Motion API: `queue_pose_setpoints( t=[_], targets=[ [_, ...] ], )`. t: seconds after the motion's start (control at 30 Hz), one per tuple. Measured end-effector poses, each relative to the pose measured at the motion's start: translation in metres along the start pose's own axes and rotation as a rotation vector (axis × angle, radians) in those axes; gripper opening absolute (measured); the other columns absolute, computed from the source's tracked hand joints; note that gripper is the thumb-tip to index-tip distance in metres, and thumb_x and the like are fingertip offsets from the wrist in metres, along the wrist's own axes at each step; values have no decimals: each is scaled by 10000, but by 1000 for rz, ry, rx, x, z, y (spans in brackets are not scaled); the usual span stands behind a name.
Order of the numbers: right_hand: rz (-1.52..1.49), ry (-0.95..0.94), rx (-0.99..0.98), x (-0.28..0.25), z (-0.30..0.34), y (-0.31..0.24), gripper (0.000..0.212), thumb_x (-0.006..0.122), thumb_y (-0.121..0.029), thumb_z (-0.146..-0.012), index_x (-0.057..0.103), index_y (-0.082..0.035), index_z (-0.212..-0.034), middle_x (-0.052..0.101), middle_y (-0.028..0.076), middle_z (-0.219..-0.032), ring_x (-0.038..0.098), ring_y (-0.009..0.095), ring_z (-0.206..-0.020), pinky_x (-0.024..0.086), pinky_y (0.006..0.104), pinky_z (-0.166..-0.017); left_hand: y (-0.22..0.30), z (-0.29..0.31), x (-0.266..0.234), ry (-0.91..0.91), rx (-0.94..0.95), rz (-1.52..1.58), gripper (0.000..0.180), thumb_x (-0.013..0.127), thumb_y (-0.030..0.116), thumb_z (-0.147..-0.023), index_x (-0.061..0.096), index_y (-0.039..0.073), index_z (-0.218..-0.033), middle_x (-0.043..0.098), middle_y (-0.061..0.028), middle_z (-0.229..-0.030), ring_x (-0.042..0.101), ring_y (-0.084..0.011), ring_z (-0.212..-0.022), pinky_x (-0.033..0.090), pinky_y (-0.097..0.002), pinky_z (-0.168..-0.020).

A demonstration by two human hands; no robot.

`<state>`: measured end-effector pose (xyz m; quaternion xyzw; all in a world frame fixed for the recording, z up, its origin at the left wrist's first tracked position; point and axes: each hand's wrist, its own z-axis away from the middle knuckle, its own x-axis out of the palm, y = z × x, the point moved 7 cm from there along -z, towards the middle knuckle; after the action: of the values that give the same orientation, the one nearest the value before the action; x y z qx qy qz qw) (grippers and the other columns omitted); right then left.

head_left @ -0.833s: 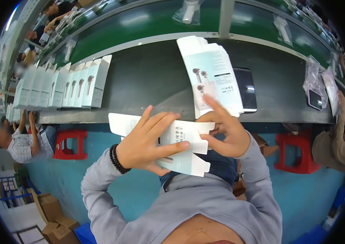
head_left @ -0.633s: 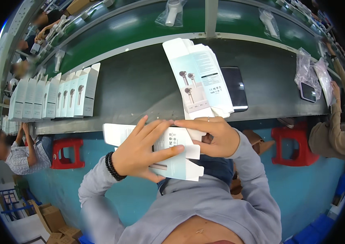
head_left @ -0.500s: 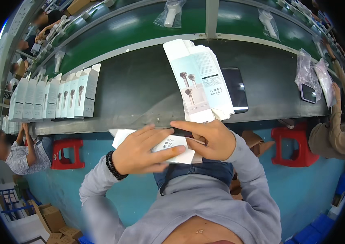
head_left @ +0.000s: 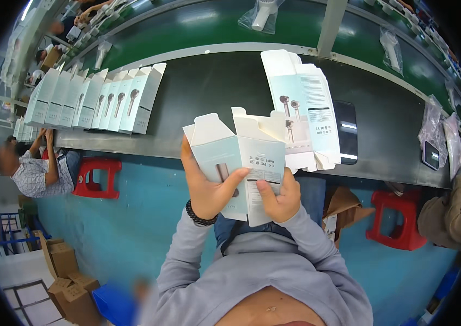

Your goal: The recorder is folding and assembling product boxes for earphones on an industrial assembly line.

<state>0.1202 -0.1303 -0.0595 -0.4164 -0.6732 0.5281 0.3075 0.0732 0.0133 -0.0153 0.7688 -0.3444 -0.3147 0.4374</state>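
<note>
A light blue and white paper carton (head_left: pixel 260 145) is between my hands in front of my lap, with two printed panels facing up and its flaps spread at the far end. My left hand (head_left: pixel 207 187) grips its left panel, thumb on the front. My right hand (head_left: pixel 283 199) pinches the lower right side, thumb on the printed panel; the other fingers are mostly hidden behind it. Just beyond lies a stack of flattened cartons (head_left: pixel 312 108) on the dark bench. At its right lies a black phone (head_left: pixel 347 136).
A row of standing, opened cartons (head_left: pixel 113 106) is on the bench at left. Beyond runs a green conveyor (head_left: pixel 187 33) with bagged white handled items (head_left: pixel 263 15). At right are plastic bags (head_left: pixel 431 122) and another phone (head_left: pixel 430 155). Red stools (head_left: pixel 97 176) and co-workers are at both sides.
My hands have raised the carton from near my lap and opened it out from a flatter form. The view has shifted, so the bench things appear further right.
</note>
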Motion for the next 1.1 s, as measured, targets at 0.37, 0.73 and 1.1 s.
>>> queue_pose_setpoints(
  t=[0.37,0.73,1.1],
  targets=[
    [-82,-563,339,29,2,18,743,692,-252,-743,276,-32,-1318,563,130,-1059,560,177,-913,445,271,-756,-10,24,31,-360,-258,1311,1103,736,559,-570,140,130,-1394,238,-208,-1376,304,-362,-1239,337,-478,-965],
    [-262,-167,-117,25,3,-9,1057,699,-472,-693,70,41,-1370,289,203,-1351,340,293,-1229,274,357,-995,-6,40,2,-206,168,-35,1115,759,258,-650,-57,166,-1404,56,-237,-1424,145,-445,-1292,220,-491,-1015],
    [-38,-161,-228,20,10,5,931,758,-420,-639,287,17,-1313,444,175,-1194,493,286,-1033,402,382,-849,33,26,-7,-505,401,-216,766,554,496,-776,275,91,-1363,586,-82,-1085,147,-462,-1294,68,-599,-999]
  ],
)
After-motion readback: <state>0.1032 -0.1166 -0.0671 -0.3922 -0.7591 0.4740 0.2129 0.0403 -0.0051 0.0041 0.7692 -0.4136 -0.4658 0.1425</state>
